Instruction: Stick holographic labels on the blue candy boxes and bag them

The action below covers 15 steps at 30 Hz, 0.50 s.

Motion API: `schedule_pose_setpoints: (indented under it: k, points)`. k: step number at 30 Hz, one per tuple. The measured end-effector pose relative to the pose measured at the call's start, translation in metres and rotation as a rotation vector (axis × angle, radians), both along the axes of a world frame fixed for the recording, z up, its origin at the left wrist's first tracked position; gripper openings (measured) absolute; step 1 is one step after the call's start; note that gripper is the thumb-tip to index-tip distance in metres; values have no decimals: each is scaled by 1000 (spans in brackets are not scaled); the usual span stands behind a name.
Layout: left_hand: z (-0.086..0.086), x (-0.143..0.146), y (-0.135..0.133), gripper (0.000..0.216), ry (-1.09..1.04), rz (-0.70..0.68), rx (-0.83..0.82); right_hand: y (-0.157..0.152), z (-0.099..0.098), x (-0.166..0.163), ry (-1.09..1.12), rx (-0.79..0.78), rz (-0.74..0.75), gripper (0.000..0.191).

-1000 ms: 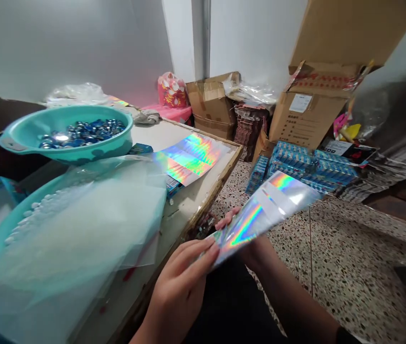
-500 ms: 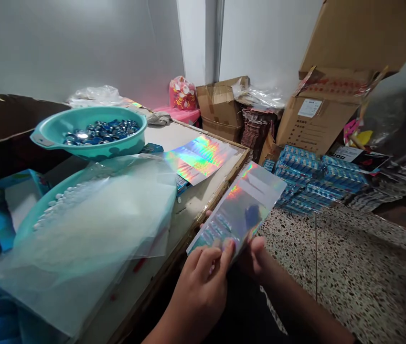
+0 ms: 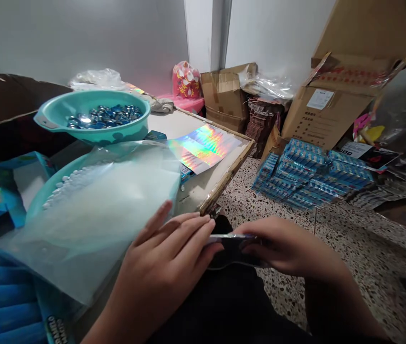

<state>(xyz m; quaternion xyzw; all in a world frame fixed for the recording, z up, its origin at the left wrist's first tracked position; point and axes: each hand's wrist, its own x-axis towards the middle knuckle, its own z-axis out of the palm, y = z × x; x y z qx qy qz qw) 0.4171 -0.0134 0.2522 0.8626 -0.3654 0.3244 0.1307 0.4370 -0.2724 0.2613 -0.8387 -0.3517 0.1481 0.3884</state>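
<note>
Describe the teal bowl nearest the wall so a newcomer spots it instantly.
Start at the pale table, left of the speckled floor. Past the left hand, toward the wall, is a wide teal bowl. Unlike the teal container in front, draped with translucent plastic, it is uncovered and holds shiny dark-blue pieces.

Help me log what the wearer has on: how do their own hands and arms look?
The left hand and right hand are ungloved, with no ring, watch or bracelet visible. The left forearm shows no sleeve; shadow partly hides the right one. Black clothing covers the lap.
</note>
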Motion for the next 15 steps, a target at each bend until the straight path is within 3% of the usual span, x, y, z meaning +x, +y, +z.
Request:
schedule_pose_setpoints:
  k: [3, 8, 15]
  points:
    - [-1, 4, 7, 39, -16, 0, -4, 9, 9, 2, -73, -19, -26, 42]
    - [-16, -4, 13, 48, -35, -15, -114, 22, 13, 4, -265, 33, -24, 43]
    - [-26, -6, 15, 46, -118, -43, -165, 26, 19, 1, -285, 6, -7, 47]
